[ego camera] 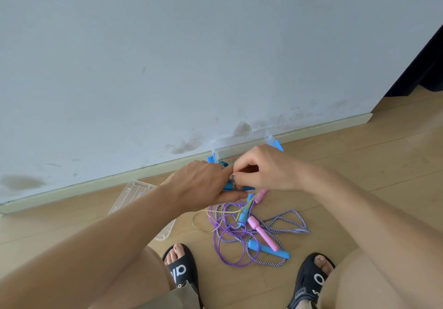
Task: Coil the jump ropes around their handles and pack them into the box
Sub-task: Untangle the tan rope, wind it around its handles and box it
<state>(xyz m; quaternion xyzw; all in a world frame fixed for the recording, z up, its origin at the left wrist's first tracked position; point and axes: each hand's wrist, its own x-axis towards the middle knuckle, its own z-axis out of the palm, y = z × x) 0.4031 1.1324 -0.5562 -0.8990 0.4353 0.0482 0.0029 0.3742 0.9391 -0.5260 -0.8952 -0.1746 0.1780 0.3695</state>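
**Winding a rope at the box**

We are squatting on the floor (359, 164), both hands meeting just in front of the box (239, 144), a clear bin with blue latches standing against the wall (167, 56). Our left hand (203, 184) is gripping a blue handle (229, 185), fingers curled round it. Our right hand (266, 167) is pinching something thin right beside the left fingertips; it is likely the cord of this rope, though the cord itself is too hidden to be sure. We are judging this as the coiling step: one rope being wrapped round its handles, not yet packed.

Below our hands, toward our feet, the other ropes (239, 234) are lying in a loose tangle: purple cord, a striped cord, a thin yellow one, with pink handles (262, 235) and blue ones mixed in and crossing each other. The lid (134, 196) is lying under our left forearm, apart from the box.

What we are facing next, by our reckoning: finishing the wraps tightly so they are not springing loose, then lowering the bundle into the box just beyond our hands. After that, the tangle is calling for care, since the cords are overlapping and pulling one handle may be dragging the others along.
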